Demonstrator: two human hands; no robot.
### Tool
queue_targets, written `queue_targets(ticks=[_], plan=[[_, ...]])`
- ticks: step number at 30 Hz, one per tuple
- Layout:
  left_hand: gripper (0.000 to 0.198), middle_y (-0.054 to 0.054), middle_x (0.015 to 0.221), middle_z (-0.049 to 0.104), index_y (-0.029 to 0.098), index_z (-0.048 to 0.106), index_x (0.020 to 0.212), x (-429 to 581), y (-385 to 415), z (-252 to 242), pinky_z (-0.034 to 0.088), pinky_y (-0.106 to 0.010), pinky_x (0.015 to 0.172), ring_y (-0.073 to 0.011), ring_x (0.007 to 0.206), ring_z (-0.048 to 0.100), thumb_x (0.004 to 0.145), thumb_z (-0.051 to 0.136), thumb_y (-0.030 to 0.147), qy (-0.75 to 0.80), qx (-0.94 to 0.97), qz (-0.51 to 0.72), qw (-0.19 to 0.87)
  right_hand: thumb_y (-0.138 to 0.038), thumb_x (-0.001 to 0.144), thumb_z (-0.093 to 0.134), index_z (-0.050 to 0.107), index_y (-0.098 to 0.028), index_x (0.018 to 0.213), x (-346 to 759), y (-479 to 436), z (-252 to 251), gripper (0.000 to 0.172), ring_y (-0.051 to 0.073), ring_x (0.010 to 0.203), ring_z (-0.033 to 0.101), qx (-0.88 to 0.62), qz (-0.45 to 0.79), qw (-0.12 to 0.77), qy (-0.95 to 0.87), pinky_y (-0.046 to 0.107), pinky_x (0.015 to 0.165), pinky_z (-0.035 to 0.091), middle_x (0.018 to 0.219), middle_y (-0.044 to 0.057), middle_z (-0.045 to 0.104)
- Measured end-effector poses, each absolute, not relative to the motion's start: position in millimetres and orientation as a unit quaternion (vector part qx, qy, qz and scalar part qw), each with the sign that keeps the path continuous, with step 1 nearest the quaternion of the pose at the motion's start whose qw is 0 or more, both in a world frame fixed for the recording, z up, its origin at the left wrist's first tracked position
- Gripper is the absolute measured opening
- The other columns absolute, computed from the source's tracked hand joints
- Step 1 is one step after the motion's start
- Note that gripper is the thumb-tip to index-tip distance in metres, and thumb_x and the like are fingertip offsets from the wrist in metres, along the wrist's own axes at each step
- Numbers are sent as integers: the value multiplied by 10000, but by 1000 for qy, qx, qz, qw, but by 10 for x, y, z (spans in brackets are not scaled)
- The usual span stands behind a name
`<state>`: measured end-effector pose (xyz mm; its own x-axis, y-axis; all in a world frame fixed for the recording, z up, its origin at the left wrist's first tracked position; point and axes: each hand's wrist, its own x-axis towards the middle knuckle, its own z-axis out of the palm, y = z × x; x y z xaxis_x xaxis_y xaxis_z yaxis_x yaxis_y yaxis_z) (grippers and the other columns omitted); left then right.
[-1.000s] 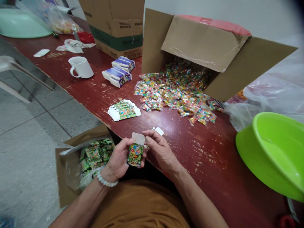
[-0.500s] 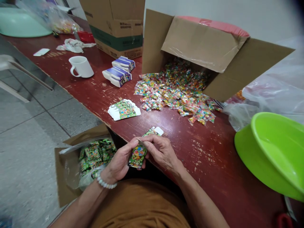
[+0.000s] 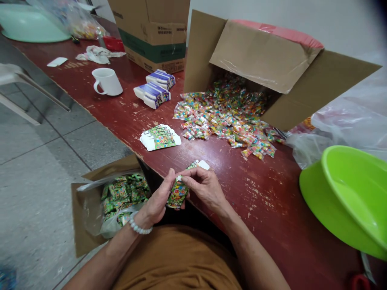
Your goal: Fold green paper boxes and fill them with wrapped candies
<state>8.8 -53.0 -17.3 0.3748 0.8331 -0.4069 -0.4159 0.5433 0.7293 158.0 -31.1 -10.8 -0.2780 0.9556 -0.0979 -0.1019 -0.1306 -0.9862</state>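
A small green printed candy box (image 3: 177, 194) is held upright over the table's front edge, its top end toward my fingers. My left hand (image 3: 160, 199) wraps around its side and back, thumb along the left edge. At the top end, the thumb and bent fingers of my right hand (image 3: 203, 186) pinch the white flap. Just behind my right hand lies another green carton (image 3: 193, 164), partly hidden, with a white tab showing. Farther back, a fanned stack of flat green cartons (image 3: 161, 137) rests on the table.
Clear candy packets (image 3: 223, 117) spill from a tipped cardboard box (image 3: 263, 56). A lime-green basin (image 3: 341, 201) stands right. Below left, an open carton (image 3: 79, 217) holds several green boxes. A white mug (image 3: 109, 82) and purple-white cartons (image 3: 155, 94) sit farther back on the red table (image 3: 260, 201).
The top flap, raised between both thumbs earlier, is now pinched by my right hand alone. My left thumb has come off the top to the box's left side. The view has shifted slightly.
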Motion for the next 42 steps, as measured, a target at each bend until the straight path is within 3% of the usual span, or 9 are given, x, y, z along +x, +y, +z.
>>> queue_targets(ticks=[5,10,16,21,26,29,32,37,42], plan=[[515,-60,624,675,121,716,893,74,-516,-190,434,-212,377,-149,427,601,892,558,611,418,223,376,797,-398,899,659,729,-207,905,1605,-345,-187,203,138,584,612,-450,522,408,-599,252,506,501,781,34,700],[306,-61,635,691,131,693,885,34,-455,-183,469,-272,368,-195,426,622,876,543,397,383,141,354,842,-347,922,640,675,-261,1026,1612,-460,-225,139,223,1032,643,-391,435,425,-691,388,866,543,1125,75,686],[172,-38,772,724,149,693,884,200,-538,-247,554,-274,664,-183,723,692,862,621,303,376,64,466,798,-378,659,856,402,-210,1405,1634,-621,-318,890,350,1283,480,-400,261,326,-816,524,1047,416,1405,174,504],[323,-50,1018,722,155,694,954,215,-618,-323,480,-296,944,-208,1028,643,845,702,459,395,226,540,708,-281,687,771,421,-213,1352,1487,-595,-357,755,348,1185,531,-416,201,302,-834,542,1023,421,1299,156,563],[417,-12,820,666,227,609,1204,-461,-696,-289,487,-276,695,-179,737,612,945,517,542,561,378,492,548,-504,725,794,336,-189,1438,1591,-366,-401,904,359,1275,470,-411,221,311,-828,537,1030,433,1389,199,465],[296,-50,936,659,241,692,1056,-935,-682,-288,453,-313,834,-252,966,572,825,718,424,686,475,440,334,-501,823,702,423,-179,1390,1886,-146,-507,709,343,1200,515,-508,166,328,-779,530,987,453,1320,191,517],[267,-80,1008,646,247,684,1075,-967,-586,-331,409,-395,915,-283,978,554,823,694,332,700,571,379,199,-526,810,700,523,-157,1297,2107,1,-589,636,343,1111,538,-582,116,277,-755,509,926,467,1227,178,565],[435,-107,1081,641,221,651,1192,-188,-354,-361,391,-423,824,-304,981,531,896,597,535,618,754,202,87,-568,759,743,595,-161,1170,2118,28,-555,597,346,1044,548,-645,100,148,-743,450,829,468,1144,159,579],[551,-118,1070,615,186,655,1090,156,-217,-367,342,-401,767,-315,984,517,841,587,673,591,800,95,52,-470,733,765,575,-192,1055,2072,-3,-525,466,324,1008,581,-657,162,174,-715,411,790,470,1056,108,612]])
